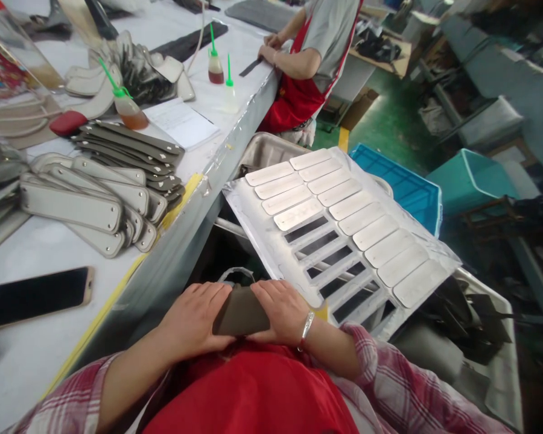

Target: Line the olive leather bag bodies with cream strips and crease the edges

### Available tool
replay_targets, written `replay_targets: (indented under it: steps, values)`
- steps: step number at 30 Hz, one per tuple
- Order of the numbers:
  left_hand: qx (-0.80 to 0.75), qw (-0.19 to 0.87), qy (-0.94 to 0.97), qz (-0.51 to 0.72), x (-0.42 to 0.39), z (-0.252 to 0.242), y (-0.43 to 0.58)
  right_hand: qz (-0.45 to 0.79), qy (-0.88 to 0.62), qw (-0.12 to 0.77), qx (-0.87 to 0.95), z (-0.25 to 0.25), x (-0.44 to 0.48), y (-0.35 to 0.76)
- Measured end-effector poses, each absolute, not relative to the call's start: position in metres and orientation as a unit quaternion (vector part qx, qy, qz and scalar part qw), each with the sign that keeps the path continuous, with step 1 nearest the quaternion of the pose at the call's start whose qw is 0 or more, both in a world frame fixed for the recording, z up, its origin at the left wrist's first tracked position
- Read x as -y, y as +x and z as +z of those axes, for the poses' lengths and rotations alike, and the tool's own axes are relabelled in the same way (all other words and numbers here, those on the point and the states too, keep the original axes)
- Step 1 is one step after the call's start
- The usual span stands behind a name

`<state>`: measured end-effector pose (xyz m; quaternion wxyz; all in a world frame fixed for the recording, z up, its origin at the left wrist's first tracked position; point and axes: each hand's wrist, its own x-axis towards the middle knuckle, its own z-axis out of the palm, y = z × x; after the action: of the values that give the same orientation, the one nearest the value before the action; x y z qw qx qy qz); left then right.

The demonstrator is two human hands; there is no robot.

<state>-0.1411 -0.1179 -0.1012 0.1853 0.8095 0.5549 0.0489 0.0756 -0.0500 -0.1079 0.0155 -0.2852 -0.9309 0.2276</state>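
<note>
Close to my red apron, both hands grip a flat dark olive-brown strap piece (241, 312). My left hand (192, 316) wraps its left end, with the thumb along the near edge. Around the right end closes my right hand (283, 310), a silver bracelet at its wrist. The fingers cover both ends of the piece, so its full length is hidden. Just beyond my right hand lies a white slotted board (294, 259), tilted over a bin. Pale rounded strips (323, 179) lie on it in two rows, and several of its slots show dark gaps.
On the table at left are stacked light-grey strips (72, 205), dark olive strips (131, 144), a phone (36, 298), a paper pad (181, 123) and green-tipped glue bottles (131, 114). A co-worker (317, 60) sits at the table's far side. Blue crates (398, 181) stand at right.
</note>
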Motion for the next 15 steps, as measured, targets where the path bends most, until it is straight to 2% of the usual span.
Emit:
replay_targets:
  steps: [9, 15]
  values:
    - [-0.531, 0.113, 0.839, 0.012, 0.132, -0.100, -0.132, 0.104, -0.218, 0.038, 0.970, -0.111, 0.084, 0.107]
    - [-0.423, 0.076, 0.900, 0.073, 0.144, -0.098, -0.151, 0.082, -0.258, 0.055, 0.961, -0.099, 0.094, 0.152]
